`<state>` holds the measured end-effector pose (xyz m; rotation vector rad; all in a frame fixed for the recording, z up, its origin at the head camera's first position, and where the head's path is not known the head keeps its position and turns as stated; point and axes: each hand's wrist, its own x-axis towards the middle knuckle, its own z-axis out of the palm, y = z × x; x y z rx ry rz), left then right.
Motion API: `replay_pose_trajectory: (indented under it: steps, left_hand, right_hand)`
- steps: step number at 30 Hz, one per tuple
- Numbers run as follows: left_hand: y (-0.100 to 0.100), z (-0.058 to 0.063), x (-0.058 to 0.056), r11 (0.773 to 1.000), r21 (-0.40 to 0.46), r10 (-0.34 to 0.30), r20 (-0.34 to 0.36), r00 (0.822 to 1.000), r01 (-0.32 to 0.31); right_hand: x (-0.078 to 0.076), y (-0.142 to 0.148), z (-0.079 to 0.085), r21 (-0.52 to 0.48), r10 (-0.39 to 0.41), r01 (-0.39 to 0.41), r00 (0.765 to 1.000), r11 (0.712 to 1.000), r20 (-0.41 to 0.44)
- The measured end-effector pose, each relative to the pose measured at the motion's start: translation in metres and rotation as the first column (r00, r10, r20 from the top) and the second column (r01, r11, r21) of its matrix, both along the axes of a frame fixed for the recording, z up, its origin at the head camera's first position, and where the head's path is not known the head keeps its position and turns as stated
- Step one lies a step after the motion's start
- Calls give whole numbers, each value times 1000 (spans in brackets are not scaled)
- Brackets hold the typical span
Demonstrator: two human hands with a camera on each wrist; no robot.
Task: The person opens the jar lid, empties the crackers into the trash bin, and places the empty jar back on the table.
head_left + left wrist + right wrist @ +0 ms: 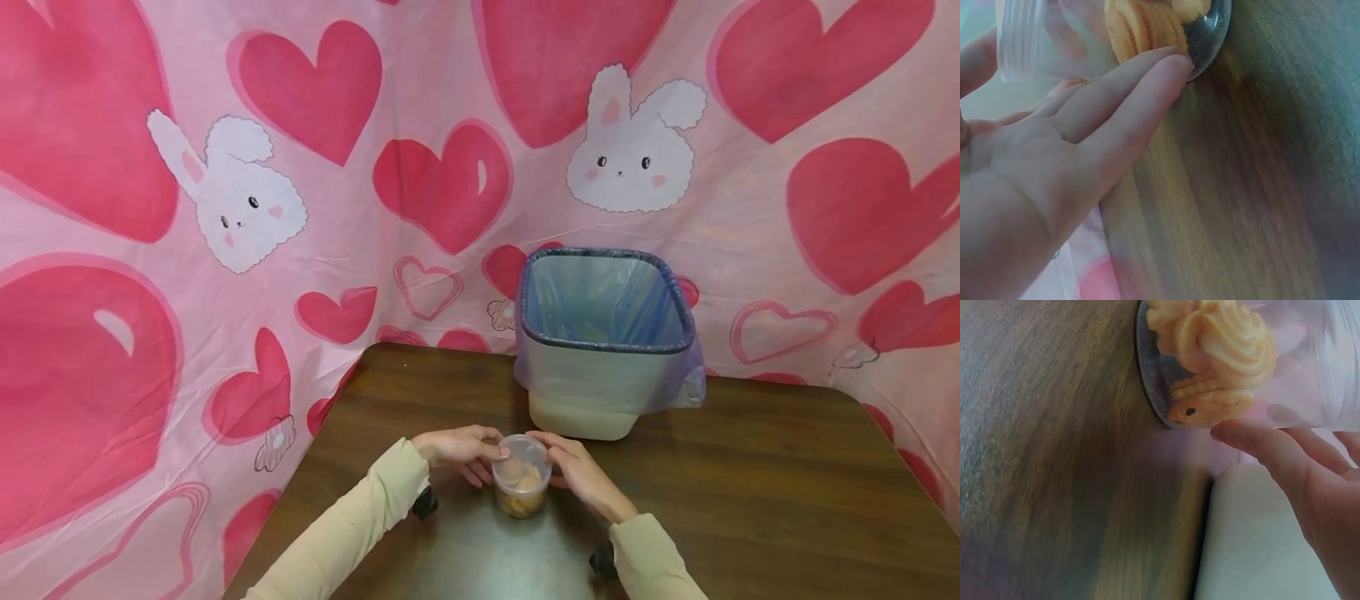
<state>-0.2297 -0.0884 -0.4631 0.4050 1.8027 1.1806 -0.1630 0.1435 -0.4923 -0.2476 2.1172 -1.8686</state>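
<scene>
A clear round plastic jar stands upright at the tabletop between both hands, its translucent lid on top. Piped golden cookies show through its wall, and one flat cookie has a dark spot. From the left side, my left hand holds the jar, thumb over the lid's edge and fairly straight fingers along the wall. My right hand holds it from the other side, fingers around the lid's rim and upper wall. In the right wrist view a fingertip lies right at the jar's side.
Behind the jar stands a pale bin with a blue rim and a translucent purple bag liner hanging over it. The dark wooden table ends at a pink curtain with hearts and rabbits.
</scene>
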Motion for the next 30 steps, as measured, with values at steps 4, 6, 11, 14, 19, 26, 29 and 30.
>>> replay_pose_trajectory:
  steps: [4, 6, 11, 14, 19, 26, 29, 30]
  left_hand:
    - [4, 0, 1, 1000, 1, -9, -19, 1000, 9]
    - [6, 0, 2, 1000, 0, -11, -18, 1000, 11]
    - [13, -1, 5, 1000, 4, -8, -16, 1000, 8]
    - [18, -3, 7, 1000, 12, -9, -13, 1000, 9]
    - [24, -6, 8, 1000, 26, -17, -6, 1000, 17]
    - [31, -7, 11, 999, 33, -39, -12, 999, 40]
    - [35, -7, 13, 999, 33, -41, -16, 999, 42]
    - [37, -7, 13, 999, 34, -42, -18, 999, 42]
  right_hand:
    - [2, 5, 0, -8, 5, -5, 1000, 1000, -1]
    - [3, 7, -1, -14, 5, -5, 1000, 1000, 3]
    - [7, 14, -2, -38, -1, 2, 1000, 999, 20]
    - [9, 19, -3, -49, -9, 10, 999, 999, 31]
    - [11, 26, -5, -65, -23, 25, 999, 998, 33]
    - [13, 33, -9, -71, -23, 26, 999, 997, 34]
    - [15, 36, -10, -59, -38, 40, 998, 997, 44]
    - [16, 37, -10, -58, -43, 45, 998, 997, 48]
